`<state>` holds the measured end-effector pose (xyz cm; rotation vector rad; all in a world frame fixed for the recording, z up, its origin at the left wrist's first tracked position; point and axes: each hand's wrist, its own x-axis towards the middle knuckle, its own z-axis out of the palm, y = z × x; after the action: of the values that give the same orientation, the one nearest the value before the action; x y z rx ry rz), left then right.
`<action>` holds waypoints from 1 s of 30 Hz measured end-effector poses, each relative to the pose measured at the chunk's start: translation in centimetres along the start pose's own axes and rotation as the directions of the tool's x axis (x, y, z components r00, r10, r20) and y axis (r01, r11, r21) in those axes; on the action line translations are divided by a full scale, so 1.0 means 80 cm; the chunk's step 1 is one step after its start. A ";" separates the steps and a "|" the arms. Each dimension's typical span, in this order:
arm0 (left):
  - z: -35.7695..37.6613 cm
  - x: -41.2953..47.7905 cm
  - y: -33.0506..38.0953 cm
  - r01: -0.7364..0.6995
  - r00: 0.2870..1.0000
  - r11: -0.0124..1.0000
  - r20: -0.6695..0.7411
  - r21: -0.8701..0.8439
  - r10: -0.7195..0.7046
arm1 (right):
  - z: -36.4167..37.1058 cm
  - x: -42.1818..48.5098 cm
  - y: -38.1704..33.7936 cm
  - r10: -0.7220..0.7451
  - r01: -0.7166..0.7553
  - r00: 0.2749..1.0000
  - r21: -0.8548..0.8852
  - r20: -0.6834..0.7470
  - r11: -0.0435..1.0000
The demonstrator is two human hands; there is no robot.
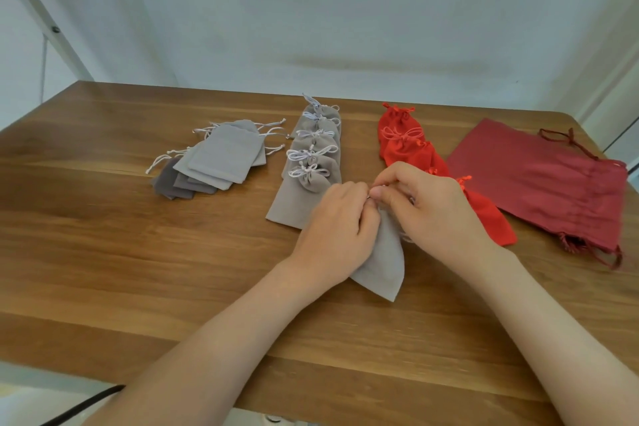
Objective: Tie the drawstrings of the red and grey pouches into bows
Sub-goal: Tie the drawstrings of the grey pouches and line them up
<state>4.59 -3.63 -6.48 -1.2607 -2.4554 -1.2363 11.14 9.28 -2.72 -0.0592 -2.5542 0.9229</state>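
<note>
While the fingertips (378,191) of both hands press together, pinching the gathered neck of a small grey velvet pouch (383,263), its drawstring is hidden beneath them. The left hand (340,218) and right hand (425,207) curl over the pouch, which lies near the table's front, between a row of bow-tied grey pouches (311,162) and bow-tied red pouches (404,145). A bow looks half-made; next, loops need even tightening. Untied grey pouches (221,156) wait on the brown wooden table (138,252), against a white wall (345,10).
</note>
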 end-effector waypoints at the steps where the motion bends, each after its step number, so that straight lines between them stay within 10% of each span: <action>1: -0.001 0.001 -0.001 -0.012 1.000 1.000 -0.012 0.020 0.012 | -0.002 0.000 0.001 -0.021 0.021 1.000 -0.039 0.007 0.999; 19: 0.012 -0.001 -0.004 -0.087 0.975 0.968 -0.177 0.236 0.131 | 0.012 0.001 -0.014 0.258 -0.242 0.966 0.473 0.031 0.847; 30: 0.008 -0.002 -0.005 -0.070 0.992 0.966 -0.088 0.249 0.095 | 0.005 -0.001 0.011 -0.088 0.089 0.996 -0.046 0.028 0.995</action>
<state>4.56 -3.37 -7.22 -1.1907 -2.3701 -0.9166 10.98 9.73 -3.57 0.0520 -2.5797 0.8350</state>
